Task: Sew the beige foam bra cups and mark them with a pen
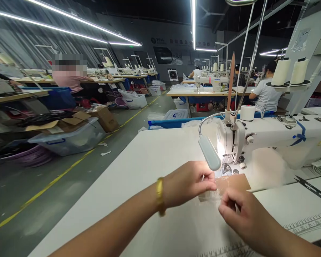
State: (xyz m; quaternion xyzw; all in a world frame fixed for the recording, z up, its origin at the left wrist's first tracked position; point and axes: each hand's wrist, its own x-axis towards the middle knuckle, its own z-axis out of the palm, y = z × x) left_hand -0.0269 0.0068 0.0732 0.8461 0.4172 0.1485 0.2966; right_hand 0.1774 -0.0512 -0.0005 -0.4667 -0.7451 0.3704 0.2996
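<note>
In front of the sewing machine [267, 137], a flat brown piece [237, 181] lies on the white table, with a shiny, see-through strip [215, 192] along its near left part. My left hand [189, 182], with a gold bangle at the wrist, is at the strip's left side, thumb and fingers pinched together. Close to the brown piece's near edge, my right hand [243, 210] is curled, its thumb pressed to the index finger. Whatever either pinch holds is too small or hidden to name. A grey lamp head [210, 152] hangs just above my left hand and lights the needle area.
Black thread snips or a slotted black tool [314, 189] lies at the right. Printed ruler strips [310, 223] run along the table's near edge. Two thread cones [280, 72] stand above the machine. People sit at other machines; bins [69, 137] and boxes line the aisle at left.
</note>
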